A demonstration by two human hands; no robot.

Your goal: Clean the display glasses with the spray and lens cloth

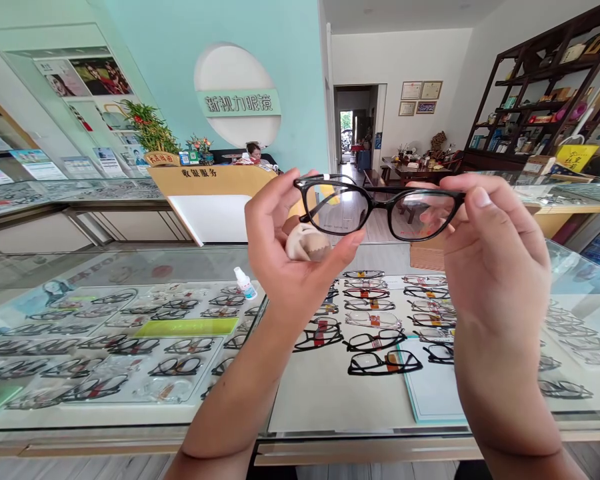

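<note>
Up at chest height, both hands hold a pair of black-framed eyeglasses (380,204) above the glass display counter. My left hand (293,267) grips the left end of the frame between its fingers. A crumpled beige cloth (306,245) is tucked in that same palm. At the other end, my right hand (500,260) pinches the frame near its hinge with thumb and fingers. Small print shows along the bottom of the left lens. Below the hands lie rows of eyeglasses (384,364), several with orange or red tags, and a white board with a teal edge (435,397).
A small white spray bottle (245,284) stands on the counter at left, near a lime-green strip (187,327). Beyond is a cashier desk (195,210) with a person (253,155) behind it. Dark wooden shelves (540,87) stand at the back right.
</note>
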